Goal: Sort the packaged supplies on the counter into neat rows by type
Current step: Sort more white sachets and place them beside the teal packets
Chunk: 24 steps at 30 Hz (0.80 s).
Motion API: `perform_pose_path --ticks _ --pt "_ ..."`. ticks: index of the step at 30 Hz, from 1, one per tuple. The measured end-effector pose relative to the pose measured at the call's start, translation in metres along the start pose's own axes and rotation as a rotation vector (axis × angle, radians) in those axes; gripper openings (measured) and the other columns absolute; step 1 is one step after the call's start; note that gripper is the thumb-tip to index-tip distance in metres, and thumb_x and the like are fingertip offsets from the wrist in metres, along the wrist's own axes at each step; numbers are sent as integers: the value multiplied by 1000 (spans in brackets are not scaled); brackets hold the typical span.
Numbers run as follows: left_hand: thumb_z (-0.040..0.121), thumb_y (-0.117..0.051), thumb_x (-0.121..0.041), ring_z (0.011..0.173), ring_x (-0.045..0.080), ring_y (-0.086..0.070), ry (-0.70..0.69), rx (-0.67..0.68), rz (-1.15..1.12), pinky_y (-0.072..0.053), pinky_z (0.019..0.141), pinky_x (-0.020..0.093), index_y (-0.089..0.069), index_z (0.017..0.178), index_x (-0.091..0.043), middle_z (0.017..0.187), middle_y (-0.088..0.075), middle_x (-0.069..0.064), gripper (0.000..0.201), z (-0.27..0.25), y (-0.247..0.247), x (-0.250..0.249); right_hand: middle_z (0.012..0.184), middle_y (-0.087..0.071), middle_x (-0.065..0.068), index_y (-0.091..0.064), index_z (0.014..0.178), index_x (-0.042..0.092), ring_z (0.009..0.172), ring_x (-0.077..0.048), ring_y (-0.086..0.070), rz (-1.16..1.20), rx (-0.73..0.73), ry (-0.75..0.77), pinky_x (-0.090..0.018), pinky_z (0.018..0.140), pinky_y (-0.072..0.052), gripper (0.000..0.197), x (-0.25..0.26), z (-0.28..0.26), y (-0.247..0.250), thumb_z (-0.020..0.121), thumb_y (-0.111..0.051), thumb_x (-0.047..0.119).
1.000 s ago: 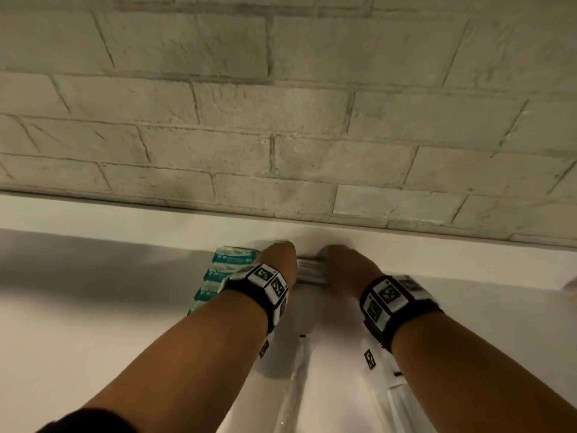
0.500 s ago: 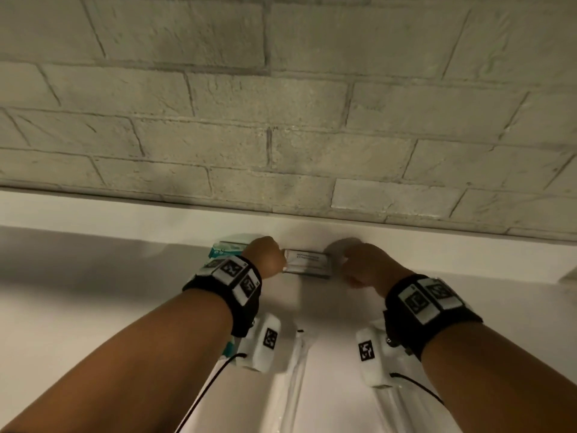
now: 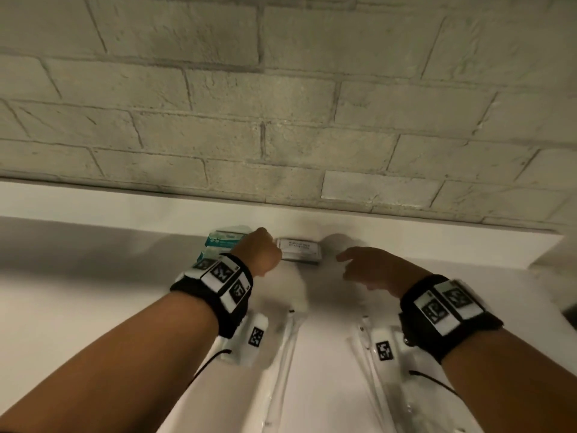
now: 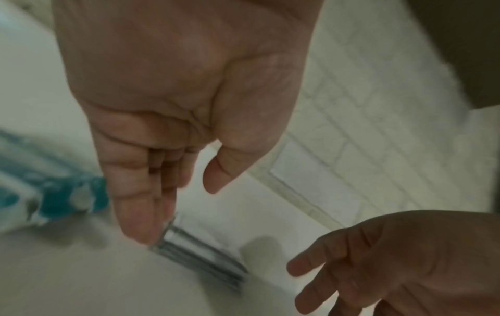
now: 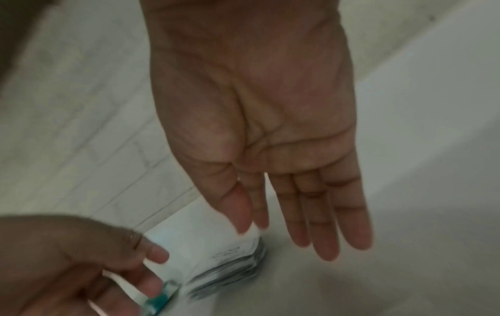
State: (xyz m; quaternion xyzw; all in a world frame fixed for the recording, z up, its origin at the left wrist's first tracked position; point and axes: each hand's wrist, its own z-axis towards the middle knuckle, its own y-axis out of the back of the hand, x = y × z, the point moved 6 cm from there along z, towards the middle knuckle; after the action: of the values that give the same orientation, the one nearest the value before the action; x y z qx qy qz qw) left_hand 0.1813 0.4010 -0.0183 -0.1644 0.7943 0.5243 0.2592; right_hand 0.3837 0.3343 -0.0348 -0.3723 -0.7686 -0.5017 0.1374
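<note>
A small stack of white labelled packets (image 3: 300, 249) lies flat on the white counter (image 3: 93, 292) against the back ledge. My left hand (image 3: 265, 251) is at the stack's left end; in the left wrist view its straight fingers (image 4: 140, 224) reach down to the stack's edge (image 4: 197, 254), thumb apart. My right hand (image 3: 352, 260) hovers just right of the stack, fingers (image 5: 324, 224) straight and holding nothing, above the white packets (image 5: 213, 245). Teal-and-white packets (image 3: 223, 242) sit in a row left of the stack, partly hidden by my left wrist.
Two long clear-wrapped packages (image 3: 285, 354) (image 3: 371, 364) lie lengthwise on the counter under my forearms. A pale brick wall (image 3: 281, 120) rises behind the raised back ledge (image 3: 125, 207). A dark object (image 3: 571, 317) shows at the right edge.
My right hand has let go of the white stack's right end, moved right and opened. The left hand stays at the stack's left end.
</note>
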Motion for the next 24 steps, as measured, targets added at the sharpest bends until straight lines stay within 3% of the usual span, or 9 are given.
perform_pose_path --ticks 3,6,8,12,14,16,19,22,24 --pt "92 -51 -33 86 28 -70 -113 207 279 -57 73 36 -54 112 -11 101 -70 13 29 -44 -22 1 150 -37 1 -40 143 34 128 -18 -47 -445 57 65 -21 92 -42 62 -14 -52 -6 86 -63 27" --pt "86 -55 -48 100 24 -61 -208 337 627 -49 84 32 -54 121 -18 115 -62 6 47 -93 -58 16 150 -35 0 -31 148 36 132 -20 -42 -674 134 105 -28 105 -37 70 -34 -100 -31 85 -63 36" --pt "84 -57 -47 113 24 -55 -269 308 607 -45 92 33 -49 128 -22 122 -52 4 51 -115 -76 23 151 -33 2 -24 149 40 133 -19 -39 -655 138 160 -29 107 -36 75 -44 -125 -52 86 -64 36" --pt "85 -57 -46 119 20 -52 -352 324 554 -43 99 32 -42 136 -28 132 -49 -1 55 -150 -101 25 155 -25 16 -24 147 44 139 -10 -33 -442 161 317 -26 111 -29 73 -53 -167 -80 88 -62 25" --pt "85 -57 -47 116 20 -55 -355 330 551 -44 97 33 -43 136 -27 134 -53 -2 56 -168 -103 24 153 -29 20 -29 144 47 138 -6 -37 -277 184 330 -28 112 -33 71 -63 -189 -80 88 -61 18" --pt "87 -58 -45 113 20 -56 -375 305 559 -45 95 31 -46 134 -25 131 -55 0 53 -186 -102 19 146 -42 18 -40 139 46 131 -11 -48 -181 159 273 -32 106 -43 63 -77 -209 -69 90 -60 14" --pt "90 -57 -36 111 19 -57 -485 201 516 -45 95 31 -56 124 -26 121 -55 0 35 -213 -99 0 133 -54 12 -59 127 38 119 -12 -54 -357 -3 263 -23 95 -42 38 -92 -236 -50 93 -60 21" --pt "92 -55 -34 108 17 -56 -564 283 526 -44 94 31 -63 117 -28 115 -57 -2 27 -237 -117 -8 142 -46 19 -64 123 35 127 -7 -46 -512 116 241 -26 105 -37 35 -114 -257 -64 91 -60 21" --pt "92 -54 -35 110 19 -55 -584 328 557 -43 96 33 -60 124 -30 120 -55 0 33 -248 -130 -9 146 -38 26 -63 125 35 135 -5 -37 -529 174 194 -30 112 -30 37 -132 -267 -69 91 -58 20"
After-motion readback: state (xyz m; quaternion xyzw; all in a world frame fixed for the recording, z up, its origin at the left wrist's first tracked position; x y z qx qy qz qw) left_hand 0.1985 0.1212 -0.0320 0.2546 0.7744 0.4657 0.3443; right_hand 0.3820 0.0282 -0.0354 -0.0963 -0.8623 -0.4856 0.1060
